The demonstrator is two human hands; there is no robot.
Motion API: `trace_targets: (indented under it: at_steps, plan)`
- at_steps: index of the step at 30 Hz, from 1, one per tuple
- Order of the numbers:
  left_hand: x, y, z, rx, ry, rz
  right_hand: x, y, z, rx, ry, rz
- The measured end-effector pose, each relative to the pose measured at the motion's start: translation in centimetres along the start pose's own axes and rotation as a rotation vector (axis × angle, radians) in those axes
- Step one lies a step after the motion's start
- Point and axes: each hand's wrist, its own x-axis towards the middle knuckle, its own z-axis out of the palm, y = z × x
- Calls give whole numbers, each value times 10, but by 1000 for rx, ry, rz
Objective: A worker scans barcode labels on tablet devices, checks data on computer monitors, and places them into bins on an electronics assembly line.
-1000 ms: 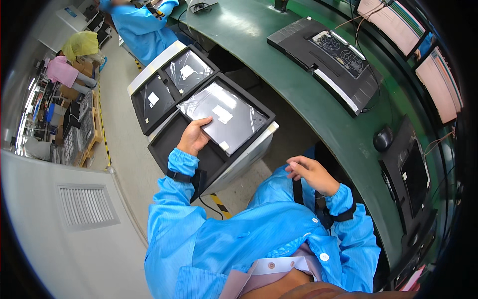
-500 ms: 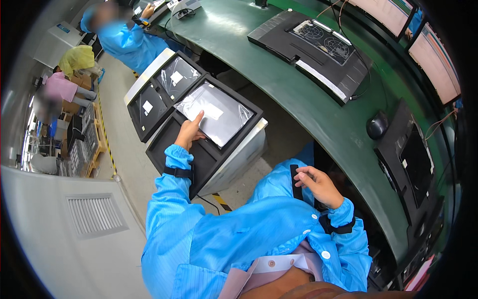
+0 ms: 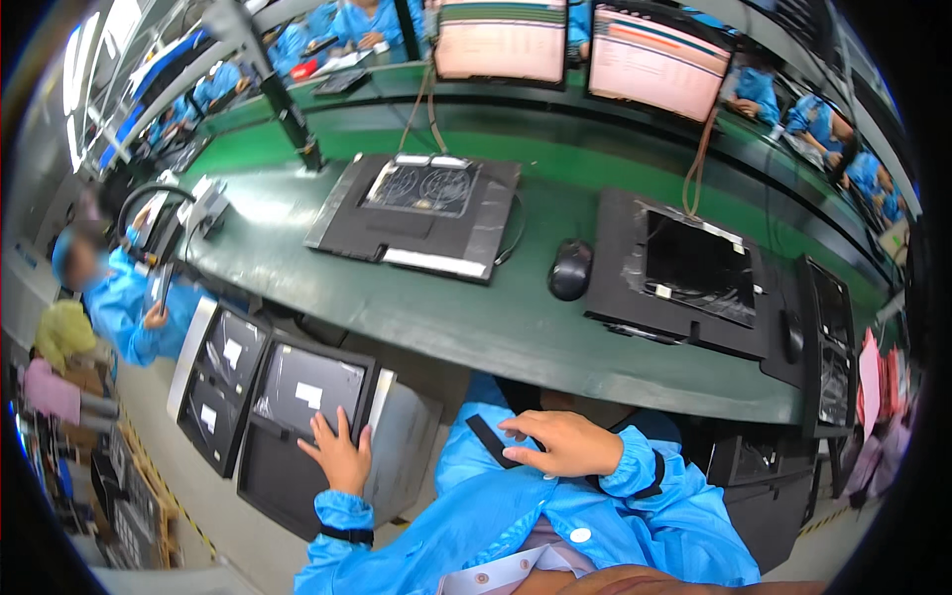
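My left hand [image 3: 339,456] is open, fingers spread, over the near part of a black foam tray [image 3: 280,474], its fingertips close to a flat dark panel. That panel [image 3: 288,375], bearing a white label, lies in the tray's upper compartment. Two more labelled panels in clear film [image 3: 236,342] lie in the adjoining tray to the left. My right hand [image 3: 565,443] hovers over my lap, thumb and fingers apart, with nothing visible in it. Under its fingertips a black strip [image 3: 486,436] lies across my blue-clothed thigh; whether they touch, I cannot tell.
Ahead runs a green workbench [image 3: 397,302]. On it are a black fixture [image 3: 421,228], a mouse [image 3: 570,270] and another fixture with a dark screen panel [image 3: 699,263]. Two monitors [image 3: 501,40] stand behind. A co-worker in blue [image 3: 134,312] is at the far left.
My view has swung right, toward the workbench. My left hand has come off the panel's edge and spread its fingers; the panel stays in the tray. My right hand remains over my lap.
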Motion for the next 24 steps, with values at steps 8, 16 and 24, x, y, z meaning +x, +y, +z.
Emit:
trace_targets:
  at_steps: [8,16,24]
  plan:
    - [12,-30,-6,-107,14,254,-73,3,-33,22,302,171]
    - [14,-8,5,86,46,134,-176,31,-72,-116,700,262]
    - [62,104,-61,-374,333,490,-390,88,-172,-974,1109,1272]
